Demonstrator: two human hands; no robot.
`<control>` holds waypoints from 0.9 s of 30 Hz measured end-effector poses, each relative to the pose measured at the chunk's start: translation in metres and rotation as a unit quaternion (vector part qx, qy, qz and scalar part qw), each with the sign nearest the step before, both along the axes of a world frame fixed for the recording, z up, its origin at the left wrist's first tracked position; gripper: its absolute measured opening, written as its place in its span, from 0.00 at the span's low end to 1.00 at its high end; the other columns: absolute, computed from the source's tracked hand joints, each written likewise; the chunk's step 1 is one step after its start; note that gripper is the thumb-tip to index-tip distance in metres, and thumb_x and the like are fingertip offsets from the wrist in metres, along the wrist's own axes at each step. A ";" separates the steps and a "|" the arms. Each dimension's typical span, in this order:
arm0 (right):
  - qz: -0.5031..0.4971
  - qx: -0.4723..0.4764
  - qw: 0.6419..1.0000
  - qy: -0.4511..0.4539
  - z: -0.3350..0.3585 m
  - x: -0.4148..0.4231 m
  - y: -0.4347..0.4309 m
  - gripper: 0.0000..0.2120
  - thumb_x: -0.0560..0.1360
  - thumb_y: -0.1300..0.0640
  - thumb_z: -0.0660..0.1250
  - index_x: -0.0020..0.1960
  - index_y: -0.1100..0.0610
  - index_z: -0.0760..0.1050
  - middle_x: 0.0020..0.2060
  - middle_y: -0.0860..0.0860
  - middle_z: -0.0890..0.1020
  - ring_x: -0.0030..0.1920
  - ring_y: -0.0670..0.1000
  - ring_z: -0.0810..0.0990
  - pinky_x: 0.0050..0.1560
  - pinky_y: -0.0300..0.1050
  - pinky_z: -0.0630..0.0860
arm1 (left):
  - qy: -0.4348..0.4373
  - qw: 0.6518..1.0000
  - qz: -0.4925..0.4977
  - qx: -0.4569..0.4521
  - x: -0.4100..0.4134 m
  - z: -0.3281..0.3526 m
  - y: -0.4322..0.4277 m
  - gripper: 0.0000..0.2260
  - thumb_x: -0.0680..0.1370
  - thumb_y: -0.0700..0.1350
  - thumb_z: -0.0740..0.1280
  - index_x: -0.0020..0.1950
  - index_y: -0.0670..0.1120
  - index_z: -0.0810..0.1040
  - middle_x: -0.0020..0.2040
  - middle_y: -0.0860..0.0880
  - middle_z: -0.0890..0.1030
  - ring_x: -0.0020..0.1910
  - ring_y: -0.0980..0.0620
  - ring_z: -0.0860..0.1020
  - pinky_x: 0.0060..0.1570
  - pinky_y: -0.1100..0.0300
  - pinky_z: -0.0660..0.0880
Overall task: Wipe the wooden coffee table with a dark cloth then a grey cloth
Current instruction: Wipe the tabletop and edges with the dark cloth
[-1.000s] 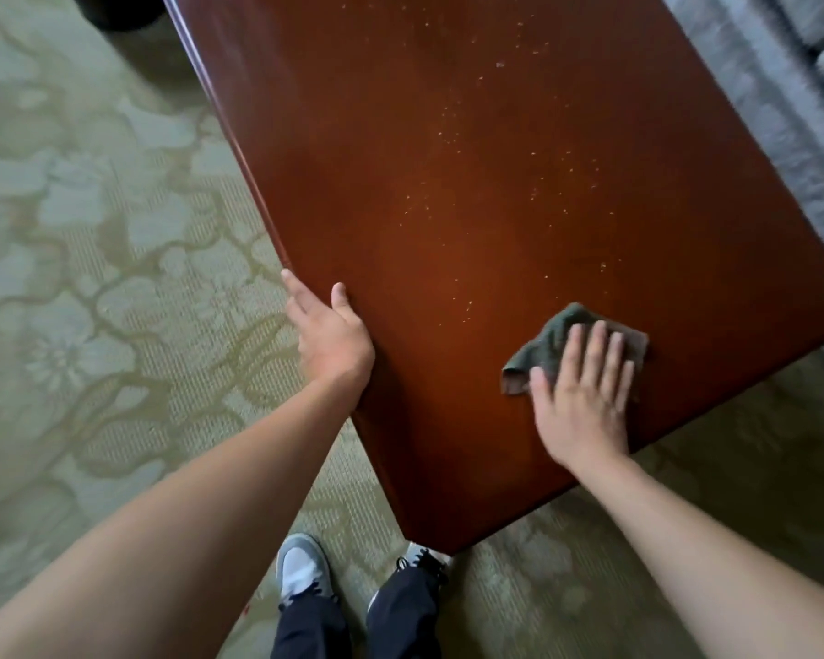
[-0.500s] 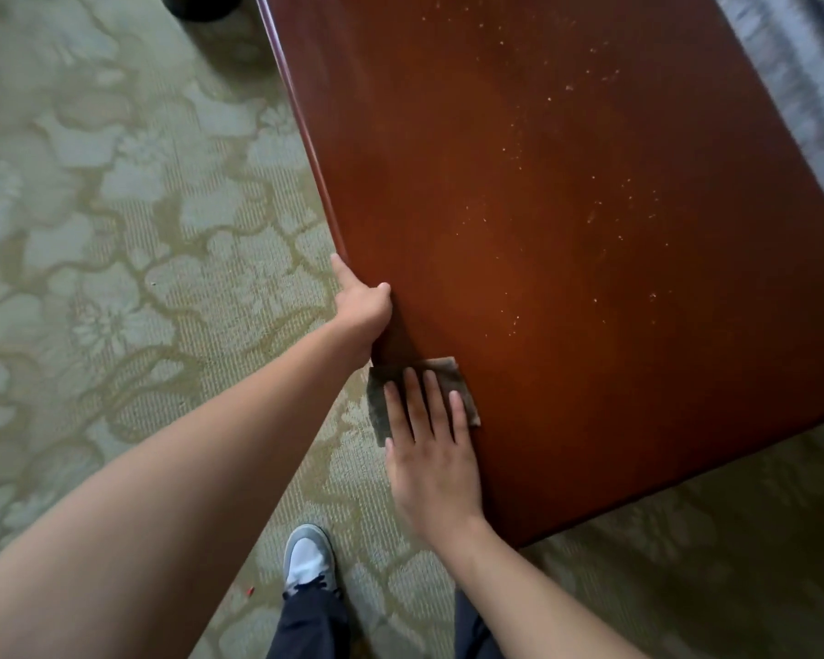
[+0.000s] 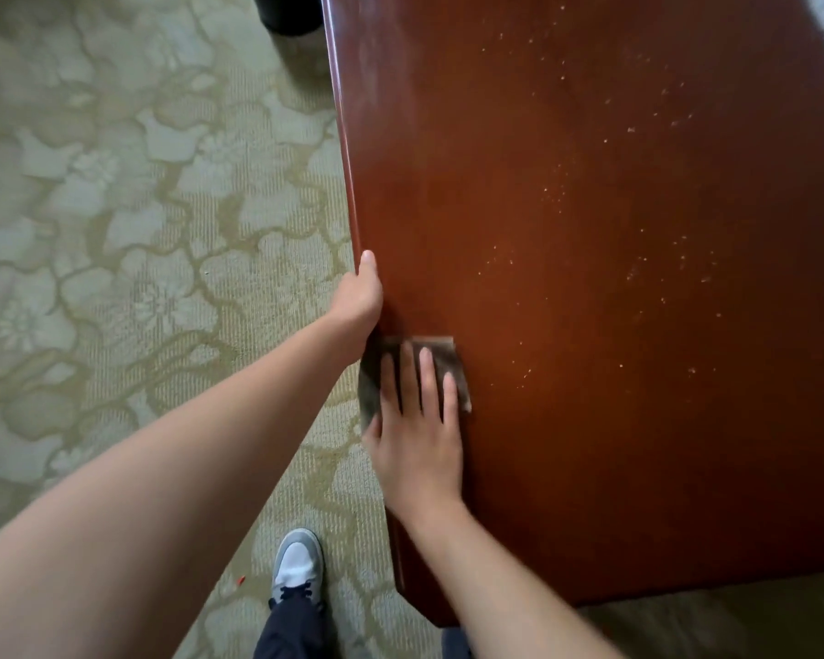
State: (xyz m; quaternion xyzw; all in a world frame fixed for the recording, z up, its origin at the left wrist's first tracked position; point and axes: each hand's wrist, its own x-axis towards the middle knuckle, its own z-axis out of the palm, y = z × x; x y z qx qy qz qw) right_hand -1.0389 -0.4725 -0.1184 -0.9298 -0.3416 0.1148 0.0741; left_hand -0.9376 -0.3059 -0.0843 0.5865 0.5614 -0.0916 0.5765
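The reddish-brown wooden coffee table (image 3: pixel 614 349) fills the right of the head view, with pale crumbs scattered over its middle and far part. A dark cloth (image 3: pixel 441 361) lies flat at the table's left edge, partly hanging over it. My right hand (image 3: pixel 417 439) presses flat on the cloth, fingers spread and pointing away from me. My left hand (image 3: pixel 360 297) grips the table's left edge just beyond the cloth, thumb on top. No grey cloth is in view.
A green floral-patterned carpet (image 3: pixel 129 221) covers the floor to the left. My grey-and-white shoe (image 3: pixel 298 566) stands near the table's near left corner. A dark round object (image 3: pixel 289 11) sits on the floor at the far left of the table.
My right hand has slid the dark cloth from the table's near right part across to its left edge. My left hand stays on the left edge, now curled over it.
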 end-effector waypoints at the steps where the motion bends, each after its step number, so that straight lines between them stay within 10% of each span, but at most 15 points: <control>1: 0.015 -0.009 1.000 0.005 0.002 -0.018 -0.019 0.36 0.80 0.45 0.61 0.85 0.55 0.56 0.84 0.57 0.55 0.84 0.59 0.51 0.83 0.62 0.53 | 0.003 1.000 0.015 0.000 0.006 0.000 -0.001 0.36 0.83 0.67 0.46 0.83 0.44 0.60 0.81 0.45 0.64 0.80 0.42 0.62 0.79 0.43 0.57; 7: 0.052 -0.047 0.998 -0.005 0.001 -0.048 -0.067 0.39 0.74 0.44 0.62 0.83 0.54 0.62 0.83 0.57 0.58 0.83 0.61 0.57 0.78 0.63 0.56 | -0.009 0.994 0.110 -0.023 0.023 -0.040 0.016 0.44 0.73 0.74 0.43 0.79 0.50 0.68 0.75 0.48 0.74 0.74 0.43 0.71 0.76 0.41 0.64; 12: 0.095 0.007 0.995 0.018 0.004 0.036 -0.011 0.33 0.82 0.40 0.55 0.83 0.52 0.59 0.85 0.55 0.56 0.84 0.58 0.52 0.81 0.61 0.49 | -0.024 0.995 0.094 -0.038 0.016 -0.035 0.011 0.35 0.83 0.67 0.42 0.77 0.46 0.71 0.72 0.46 0.77 0.72 0.44 0.74 0.76 0.46 0.65; 20: 0.103 -0.026 0.994 -0.029 -0.006 0.123 -0.120 0.35 0.82 0.39 0.54 0.84 0.53 0.58 0.84 0.55 0.57 0.84 0.58 0.56 0.81 0.62 0.53 | 0.162 0.929 -0.113 0.313 0.047 -0.013 -0.057 0.31 0.86 0.58 0.51 0.85 0.49 0.44 0.85 0.40 0.45 0.83 0.39 0.48 0.79 0.39 0.50; 27: -0.122 -0.159 0.979 -0.034 0.008 0.246 -0.247 0.37 0.83 0.39 0.41 0.85 0.61 0.50 0.84 0.58 0.47 0.84 0.60 0.45 0.82 0.66 0.49 | 0.201 0.838 -0.239 0.448 0.026 -0.035 -0.114 0.30 0.84 0.60 0.41 0.85 0.49 0.42 0.84 0.42 0.39 0.83 0.41 0.36 0.78 0.32 0.41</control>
